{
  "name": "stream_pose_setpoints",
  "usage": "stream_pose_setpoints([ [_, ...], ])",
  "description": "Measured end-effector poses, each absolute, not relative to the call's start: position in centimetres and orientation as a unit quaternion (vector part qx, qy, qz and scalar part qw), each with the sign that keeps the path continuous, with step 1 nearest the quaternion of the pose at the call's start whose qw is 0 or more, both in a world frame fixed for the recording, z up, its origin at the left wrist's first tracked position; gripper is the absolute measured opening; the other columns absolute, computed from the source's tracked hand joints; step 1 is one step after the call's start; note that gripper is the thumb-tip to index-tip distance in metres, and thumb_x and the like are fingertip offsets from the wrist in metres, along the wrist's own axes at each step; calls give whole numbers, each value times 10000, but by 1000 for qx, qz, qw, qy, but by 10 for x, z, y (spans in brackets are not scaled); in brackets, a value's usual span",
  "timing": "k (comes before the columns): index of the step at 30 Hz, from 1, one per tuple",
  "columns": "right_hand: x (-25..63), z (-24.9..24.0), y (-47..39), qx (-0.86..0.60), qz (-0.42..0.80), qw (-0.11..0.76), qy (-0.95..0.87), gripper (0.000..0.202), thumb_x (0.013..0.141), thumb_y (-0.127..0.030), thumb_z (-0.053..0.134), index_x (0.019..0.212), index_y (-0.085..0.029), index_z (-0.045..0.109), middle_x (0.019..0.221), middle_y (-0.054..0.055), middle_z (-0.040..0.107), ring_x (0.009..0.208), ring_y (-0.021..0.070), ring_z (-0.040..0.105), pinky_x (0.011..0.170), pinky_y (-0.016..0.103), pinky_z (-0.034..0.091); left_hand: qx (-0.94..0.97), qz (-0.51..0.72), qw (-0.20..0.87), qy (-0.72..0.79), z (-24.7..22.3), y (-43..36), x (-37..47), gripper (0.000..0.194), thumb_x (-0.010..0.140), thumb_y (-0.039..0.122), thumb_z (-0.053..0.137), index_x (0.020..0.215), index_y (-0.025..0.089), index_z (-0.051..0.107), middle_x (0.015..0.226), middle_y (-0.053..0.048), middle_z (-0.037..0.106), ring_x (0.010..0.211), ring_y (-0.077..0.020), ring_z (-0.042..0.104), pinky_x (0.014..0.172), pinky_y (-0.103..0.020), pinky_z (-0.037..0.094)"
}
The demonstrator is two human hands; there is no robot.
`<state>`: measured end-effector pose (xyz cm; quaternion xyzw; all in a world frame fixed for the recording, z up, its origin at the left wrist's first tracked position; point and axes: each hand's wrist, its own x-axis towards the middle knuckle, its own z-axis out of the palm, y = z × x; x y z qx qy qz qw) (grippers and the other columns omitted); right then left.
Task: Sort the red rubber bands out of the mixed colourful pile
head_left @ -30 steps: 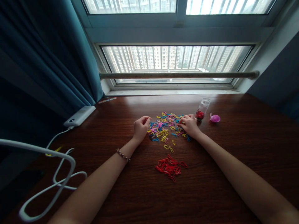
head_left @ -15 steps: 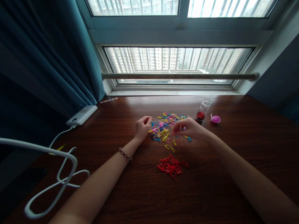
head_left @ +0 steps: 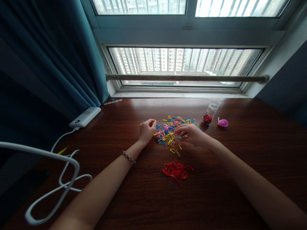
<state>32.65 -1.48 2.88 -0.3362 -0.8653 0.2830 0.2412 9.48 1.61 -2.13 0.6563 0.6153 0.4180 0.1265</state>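
A loose pile of small coloured clips [head_left: 169,135], yellow, blue and pink, lies on the brown table. At its left edge is my left hand [head_left: 147,130], closed, thumb and fingers pressed together; what they hold, if anything, is too small to make out. Over the right part of the pile my right hand [head_left: 189,132] reaches in with its fingers apart, nothing visible between them. Nearer to me is a separate heap of red clips [head_left: 176,171]. Several yellow clips [head_left: 177,152] lie between the two groups.
A clear jar [head_left: 211,112] with red pieces inside stands at the back right, beside a pink lid [head_left: 223,122]. A white device [head_left: 85,117] with a white cable [head_left: 76,171] lies at the left, by the blue curtain [head_left: 83,64].
My right hand has moved slightly left over the pile, uncovering clips behind it. My left hand keeps its place. The view has shifted a little.
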Motion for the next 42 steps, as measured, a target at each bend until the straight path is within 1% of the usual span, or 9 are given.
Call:
stream_pose_setpoints([
  [4, 330, 13, -7, -299, 218, 260, -892, 235, 694, -51, 556, 872, -169, 656, 913, 66, 658, 824, 156, 619, 708, 257, 490, 691, 292, 141, 646, -12, 23, 82, 233, 718, 356, 540, 679, 157, 657, 651, -46, 656, 625, -151, 582, 589, -231, 394],
  [9, 335, 1, 0, -336, 124, 275, -892, 235, 695, -54, 592, 903, -156, 636, 901, 84, 627, 751, 157, 608, 668, 271, 489, 715, 168, 308, 605, 2, 21, 78, 343, 545, 465, 690, 662, 144, 652, 606, -46, 653, 576, -162, 582, 489, -226, 382],
  [13, 333, -1, -3, -326, 90, 287, -896, 147, 779, -124, 539, 879, -170, 637, 904, 80, 619, 826, 174, 595, 724, 289, 478, 686, 187, 439, 550, 4, 12, 92, 317, 530, 376, 721, 687, 113, 639, 595, -42, 642, 537, -136, 568, 470, -218, 413],
  [15, 332, -2, -4, -334, 87, 297, -890, 195, 816, -112, 470, 897, -180, 634, 905, 74, 624, 832, 168, 596, 730, 286, 477, 653, 223, 498, 525, 4, 9, 99, 312, 552, 363, 715, 704, 103, 633, 604, -40, 640, 532, -124, 569, 492, -226, 445],
  [19, 331, -9, -3, -344, 69, 334, -875, 267, 789, -62, 460, 958, -194, 620, 1025, 80, 600, 940, 179, 577, 817, 313, 465, 580, 296, 589, 478, 7, 5, 103, 338, 588, 360, 712, 778, 90, 639, 675, -58, 660, 599, -127, 602, 588, -257, 493],
  [22, 331, -12, -2, -354, 61, 350, -865, 253, 776, -67, 481, 939, -196, 624, 1060, 83, 580, 972, 188, 564, 838, 329, 459, 553, 345, 600, 464, 12, 4, 100, 351, 584, 330, 726, 820, 82, 651, 730, -74, 672, 654, -137, 616, 654, -272, 503],
  [30, 321, -2, -16, -359, 87, 342, -864, 168, 839, -201, 480, 803, -188, 643, 855, 68, 634, 808, 166, 579, 736, 288, 455, 564, 351, 582, 470, 15, 3, 99, 331, 532, 289, 764, 771, 87, 656, 683, -60, 662, 617, -137, 606, 619, -268, 508],
  [37, 306, 2, -30, -404, 223, 386, -799, 208, 738, -345, 625, 852, -172, 643, 788, 40, 661, 652, 132, 592, 637, 246, 461, 554, 377, 606, 428, 16, -11, 116, 290, 565, 276, 749, 767, 108, 625, 683, -35, 647, 636, -136, 618, 621, -258, 511],
  [42, 303, 2, -32, -405, 295, 405, -765, 176, 758, -328, 592, 800, -177, 672, 732, 29, 676, 644, 132, 603, 607, 234, 458, 586, 384, 586, 407, 16, -16, 124, 271, 564, 274, 746, 741, 106, 628, 684, -20, 636, 616, -116, 605, 620, -246, 504],
])
